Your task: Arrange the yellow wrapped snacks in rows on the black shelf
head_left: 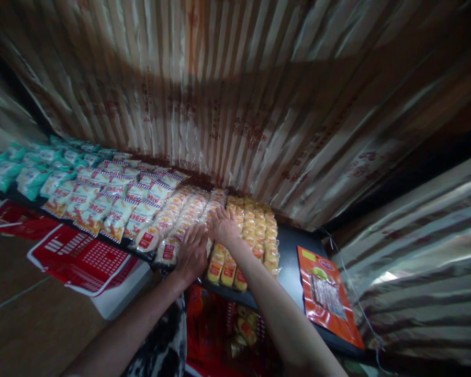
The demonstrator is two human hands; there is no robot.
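Observation:
My left hand [193, 253] lies over the front end of a row of clear-wrapped pale buns [168, 250], its fingers stretched out and pointing away from me. Just to its right, my right hand [223, 227] rests farther back on the same packets, fingers extended, at the border with the yellow-wrapped cakes [228, 269]. Both hands touch the wrappers, and neither visibly grips a packet. The palms hide the packets beneath them. All these rows stand on a dark shelf [292, 262].
White snack bags [118, 217] and teal bags [33, 180] fill the shelf's left part. An orange pouch [327, 293] lies at the right end. Red printed bags [82, 259] hang below the front edge. A pleated plastic sheet [227, 104] rises behind; a thin string [353, 285] dangles right.

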